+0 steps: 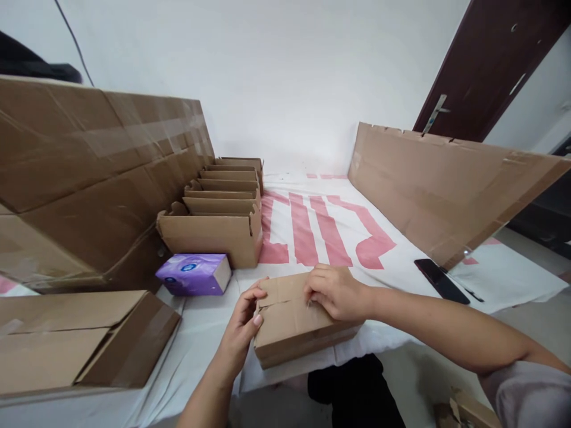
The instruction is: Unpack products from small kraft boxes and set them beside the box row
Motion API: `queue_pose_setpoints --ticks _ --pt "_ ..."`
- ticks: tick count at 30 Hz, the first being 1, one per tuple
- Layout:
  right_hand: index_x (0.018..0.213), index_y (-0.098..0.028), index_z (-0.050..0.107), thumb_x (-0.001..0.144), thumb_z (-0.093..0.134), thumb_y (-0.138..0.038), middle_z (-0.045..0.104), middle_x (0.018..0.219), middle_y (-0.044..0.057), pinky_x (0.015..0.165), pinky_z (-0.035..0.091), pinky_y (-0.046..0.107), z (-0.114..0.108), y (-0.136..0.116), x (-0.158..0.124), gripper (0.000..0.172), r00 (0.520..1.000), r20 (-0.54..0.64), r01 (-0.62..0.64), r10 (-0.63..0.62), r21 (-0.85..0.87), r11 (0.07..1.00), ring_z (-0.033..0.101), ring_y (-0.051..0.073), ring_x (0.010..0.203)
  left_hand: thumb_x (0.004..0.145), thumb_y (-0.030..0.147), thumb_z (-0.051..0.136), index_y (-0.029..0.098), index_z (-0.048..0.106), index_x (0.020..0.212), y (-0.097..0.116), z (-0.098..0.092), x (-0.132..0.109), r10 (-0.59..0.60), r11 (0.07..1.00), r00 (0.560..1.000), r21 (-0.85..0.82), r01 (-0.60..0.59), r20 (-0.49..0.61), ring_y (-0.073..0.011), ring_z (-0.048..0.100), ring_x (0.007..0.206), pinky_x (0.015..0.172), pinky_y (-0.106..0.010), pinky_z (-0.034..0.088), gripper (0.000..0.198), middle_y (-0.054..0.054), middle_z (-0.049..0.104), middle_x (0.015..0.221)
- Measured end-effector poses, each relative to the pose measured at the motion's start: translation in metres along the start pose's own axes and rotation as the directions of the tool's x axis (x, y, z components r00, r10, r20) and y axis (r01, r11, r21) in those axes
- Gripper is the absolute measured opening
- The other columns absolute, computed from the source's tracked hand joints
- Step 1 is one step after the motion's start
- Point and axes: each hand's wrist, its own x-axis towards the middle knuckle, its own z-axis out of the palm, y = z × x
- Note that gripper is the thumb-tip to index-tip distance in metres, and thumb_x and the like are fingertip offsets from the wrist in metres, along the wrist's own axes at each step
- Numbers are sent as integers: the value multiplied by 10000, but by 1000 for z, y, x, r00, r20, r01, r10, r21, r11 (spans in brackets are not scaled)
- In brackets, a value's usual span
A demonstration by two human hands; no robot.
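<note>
A small closed cardboard box (294,327) lies at the near edge of the white-covered table (401,249). My left hand (243,327) grips the box's left end, thumb on top and fingers curled against its side. My right hand (336,291) rests on the box's top, fingers bent and pressing the top flap near its seam. A purple tissue pack (194,274) lies just left of the box, apart from both hands.
A row of open folded cartons (218,220) stands behind the tissue pack. A large taped cardboard sheet (89,172) leans at the left, another (446,184) at the right. A flat carton (75,342) lies near left. A black phone (441,280) lies at the right.
</note>
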Motion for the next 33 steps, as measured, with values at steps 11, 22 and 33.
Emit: queue_pose_setpoints --ticks 11,22,33 --pt "831 -182 583 796 522 -34 662 914 63 787 486 327 0 2 -7 163 985 -2 -171 174 157 973 603 196 868 724 538 708 264 587 1047 14 14 -7 4 1000 999 -8 -5 -52 -318 392 1362 1084 -412 286 441 -79 500 1408" --pt "871 -198 529 843 506 -218 616 800 8 683 452 300 -16 36 -33 42 786 -197 -444 585 479 757 581 162 741 727 515 703 256 569 1069 9 1 -5 -6 999 1000 44 6 11 -334 382 1371 1099 -464 288 449 -105 471 1435" --pt "857 -193 516 805 521 -228 582 656 -30 567 435 229 11 28 -179 63 611 103 -728 785 461 507 537 112 583 641 486 754 273 605 977 25 19 -7 -76 997 984 -9 76 -164 -326 420 1331 1094 -436 320 424 -41 577 1308"
